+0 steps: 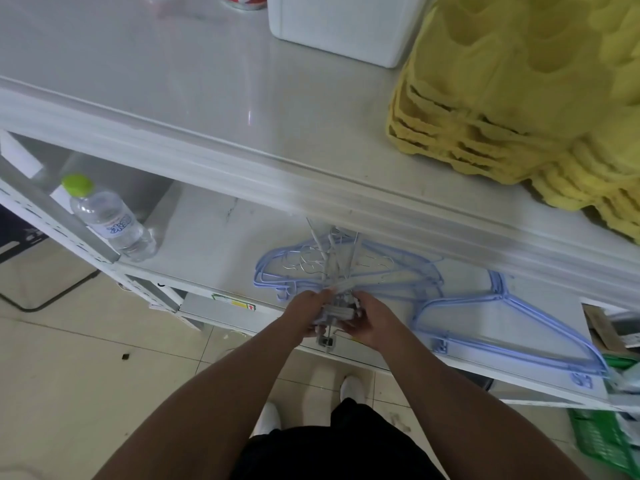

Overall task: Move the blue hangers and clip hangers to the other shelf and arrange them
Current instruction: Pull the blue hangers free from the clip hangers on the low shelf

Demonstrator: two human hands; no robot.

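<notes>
The hangers (502, 317) are light blue. The egg trays (519, 109) are yellow. The water bottle (110, 220) has a green cap.

Qty — 2 hands (308, 315), 1 water bottle (112, 220), 1 white bin (343, 26), 2 blue-hanger piles (505, 327), 1 clip-hanger bundle (334, 289) — indiv. hangers: count indeterminate.

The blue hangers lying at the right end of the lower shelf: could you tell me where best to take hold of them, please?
Probably the long straight bottom bars of the blue hangers, approached from the shelf's open front edge. That stacked run lies nearest the edge, unobstructed, so one hand could close around all of them together. The hook ends point back under the upper shelf, where reach looks awkward.
</notes>
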